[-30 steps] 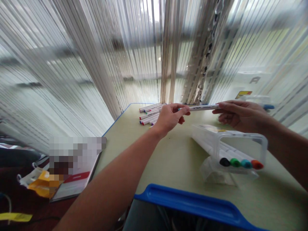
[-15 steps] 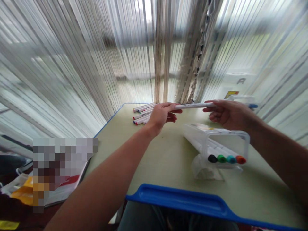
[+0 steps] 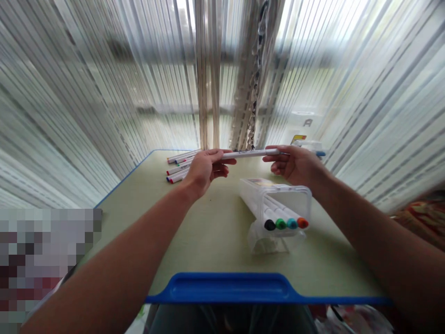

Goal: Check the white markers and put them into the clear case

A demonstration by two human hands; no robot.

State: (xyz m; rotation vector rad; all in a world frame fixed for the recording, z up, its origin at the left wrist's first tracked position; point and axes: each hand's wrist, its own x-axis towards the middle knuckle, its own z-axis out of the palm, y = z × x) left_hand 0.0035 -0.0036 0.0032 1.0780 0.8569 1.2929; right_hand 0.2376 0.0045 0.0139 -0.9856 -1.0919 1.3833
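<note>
A white marker pen [image 3: 248, 153] is stretched level between my two hands above the far part of the table. My left hand [image 3: 206, 168] pinches its left end between thumb and fingers. At the other end, my right hand [image 3: 295, 163] grips the pen with its fingertips, and the tip there is partly hidden. Below and to the right stands a clear plastic case [image 3: 252, 197], open toward me, holding several white markers with black, green, blue and orange ends. Several more white markers [image 3: 179, 172] with coloured ends lie behind my left hand.
The light green table [image 3: 208, 232] has a blue rim with a moulded blue pen trough [image 3: 229, 286] at the near edge. Sheer striped curtains [image 3: 167, 83] hang behind it. A transparent container [image 3: 309, 147] with a blue part sits beyond my right hand.
My view has turned to the right, so everything sits further left in the picture. Both hands keep hold of the same marker, in much the same pose.
</note>
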